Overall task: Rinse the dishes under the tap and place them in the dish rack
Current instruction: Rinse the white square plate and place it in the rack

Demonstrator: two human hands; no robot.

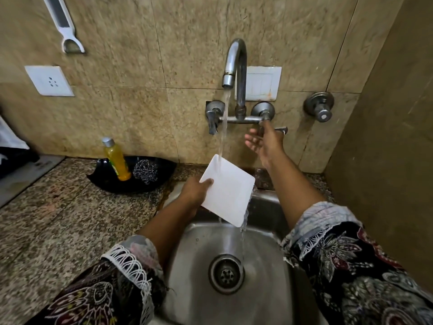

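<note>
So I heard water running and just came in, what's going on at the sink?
A person is rinsing a square white plate. The left hand holds it by one edge, tilted over the steel sink, while water from the tap hits its upper corner and runs off the lower corner into the basin. The right hand is open, reaching up at the tap's right valve handle. No dish rack is in view.
</note>
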